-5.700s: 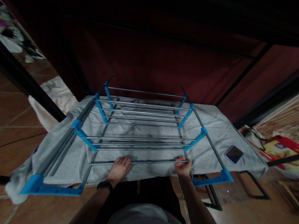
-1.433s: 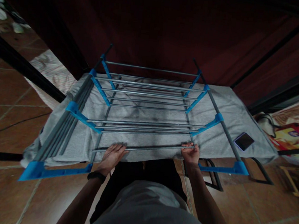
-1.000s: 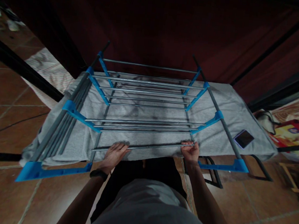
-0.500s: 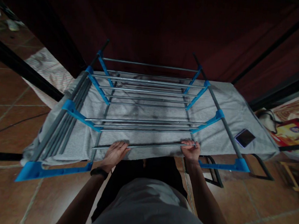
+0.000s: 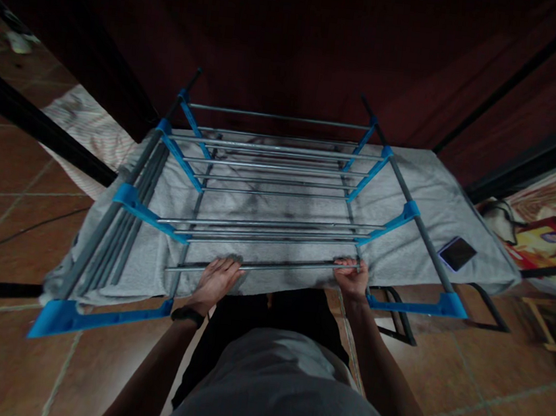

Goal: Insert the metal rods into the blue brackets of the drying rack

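Observation:
A partly assembled rack [image 5: 272,166] of grey metal tubes and blue plastic brackets lies on a grey cloth in front of me. One loose grey tube [image 5: 286,265] runs crosswise near the front. My left hand [image 5: 218,278] is closed over it left of its middle. Around the tube's right end, the fingers of my right hand [image 5: 351,278] are curled. The tube's left end sticks out past the rack's left inner post. Closest to me are two brackets with no tube across them, a left front bracket [image 5: 97,317] and a right front bracket [image 5: 411,306].
Several spare tubes [image 5: 130,225] lie on the grey cloth [image 5: 401,267] at the left. A phone [image 5: 457,253] rests on the cloth at the right. Beyond it are a red and yellow package [image 5: 555,247] and a dark metal frame [image 5: 488,309]. A cable [image 5: 22,232] crosses the tiled floor.
Both hands still grip the tube, which has shifted slightly to the left. Its left end now reaches farther past the post.

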Motion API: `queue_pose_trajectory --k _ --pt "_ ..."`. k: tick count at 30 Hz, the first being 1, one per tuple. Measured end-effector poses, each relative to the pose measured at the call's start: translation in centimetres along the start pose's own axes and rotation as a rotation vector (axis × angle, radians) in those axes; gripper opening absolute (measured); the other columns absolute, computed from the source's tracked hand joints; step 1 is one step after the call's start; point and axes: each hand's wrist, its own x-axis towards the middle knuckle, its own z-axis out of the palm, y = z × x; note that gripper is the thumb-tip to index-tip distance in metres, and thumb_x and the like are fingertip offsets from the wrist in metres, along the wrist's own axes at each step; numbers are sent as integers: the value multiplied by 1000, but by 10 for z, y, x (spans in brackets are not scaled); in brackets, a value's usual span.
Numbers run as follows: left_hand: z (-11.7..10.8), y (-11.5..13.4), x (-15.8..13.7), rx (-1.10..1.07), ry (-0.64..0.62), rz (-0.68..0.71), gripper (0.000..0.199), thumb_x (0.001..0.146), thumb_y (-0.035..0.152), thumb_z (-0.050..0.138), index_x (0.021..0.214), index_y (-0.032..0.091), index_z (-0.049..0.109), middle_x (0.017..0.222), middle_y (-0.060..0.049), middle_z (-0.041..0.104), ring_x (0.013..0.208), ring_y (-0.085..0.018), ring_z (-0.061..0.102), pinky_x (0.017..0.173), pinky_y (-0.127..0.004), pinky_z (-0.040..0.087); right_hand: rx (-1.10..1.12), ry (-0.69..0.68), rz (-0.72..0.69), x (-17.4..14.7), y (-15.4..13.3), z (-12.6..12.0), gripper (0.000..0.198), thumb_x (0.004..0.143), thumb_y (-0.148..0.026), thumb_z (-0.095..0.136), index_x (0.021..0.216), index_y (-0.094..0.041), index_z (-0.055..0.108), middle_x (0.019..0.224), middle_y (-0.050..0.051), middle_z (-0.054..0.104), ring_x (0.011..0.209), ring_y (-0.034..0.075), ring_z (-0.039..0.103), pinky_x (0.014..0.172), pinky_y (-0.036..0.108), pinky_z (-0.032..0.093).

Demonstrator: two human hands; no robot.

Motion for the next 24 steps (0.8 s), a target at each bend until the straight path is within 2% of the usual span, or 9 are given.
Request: queue_pose_trajectory --k 8,17,24 --pt "7 -2 1 -58 26 -24 39 103 42 36 110 21 69 103 -12 73 101 -26 66 94 -41 47 11 0 -1 2 1 -2 30 94 -38 46 68 -24 41 60 -7 49 57 11 54 62 27 54" --pt "4 5 5 -23 29 -24 40 102 51 40 105 22 68 98 -10 73 95 -24 68 90 -38 48 -35 -16 -4 2 4 -1 33 94 -41 52 68 -24 39 58 -8 46 54 10 52 61 26 53" --pt "-3 7 8 -1 16 -27 42 103 50 35 100 22 67 96 -10 73 94 -25 67 90 -39 47 -85 -17 18 0 1 -1 23 89 -26 63 72 -24 47 63 -8 55 61 10 59 67 26 56"
